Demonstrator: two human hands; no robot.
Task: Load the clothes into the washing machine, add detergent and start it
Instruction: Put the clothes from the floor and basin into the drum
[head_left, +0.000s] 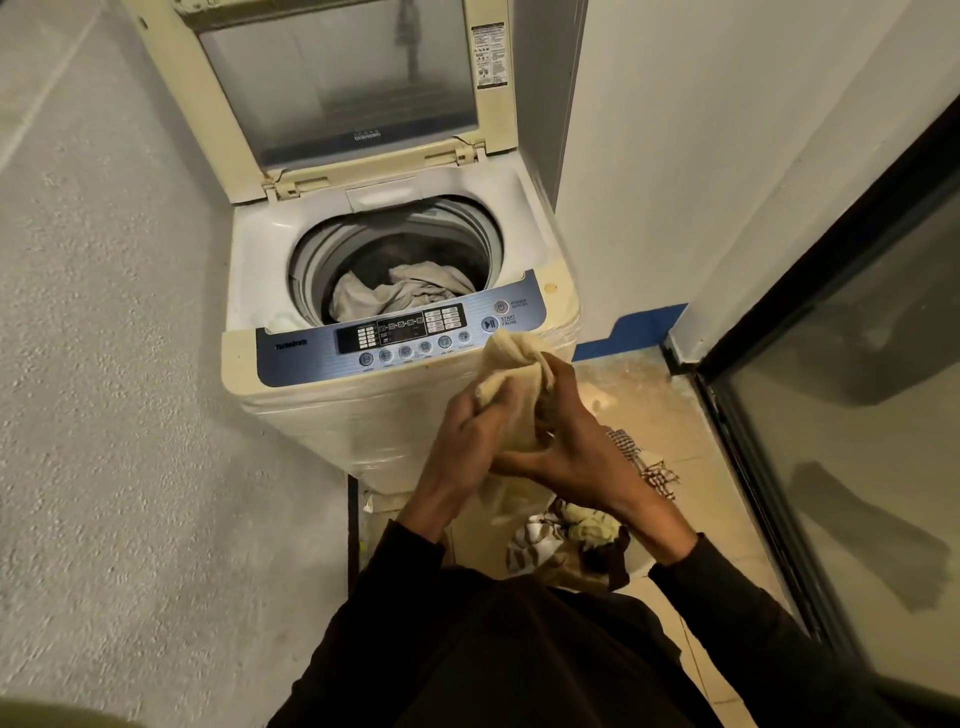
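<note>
Between the two hands, in front of the washing machine's control panel (400, 338), one cream cloth (511, 382) is bunched up and held above the floor. One left hand (470, 431) grips its lower part with fingers curled into the fabric; one right hand (576, 441) pinches the top of the bundle, thumb and fingers closed round the cloth. Both wrists come out of dark sleeves (727, 597).

Just beyond the cloth stands one top-loading washing machine (291, 415), cream-sided, with its one lid (337, 78) raised upright against the back. Its round drum (395, 260) is open, and light beige clothes (405, 291) lie crumpled at the bottom; how many pieces there are cannot be told. On the blue panel, two round buttons sit at the right, marked power (501, 306) and start/pause (489, 324), with a row of smaller round buttons along the front edge.

Down on the tiled floor (639, 384), beside the machine's right foot, lies one heap of laundry (566, 535) with striped, pale yellow and dark pieces mixed, and one checked cloth (644, 457) showing past the right hand. One strip of blue tape (634, 327) runs along the foot of the white wall (675, 156). A dark-framed glass door (857, 415) stands at the right.
</note>
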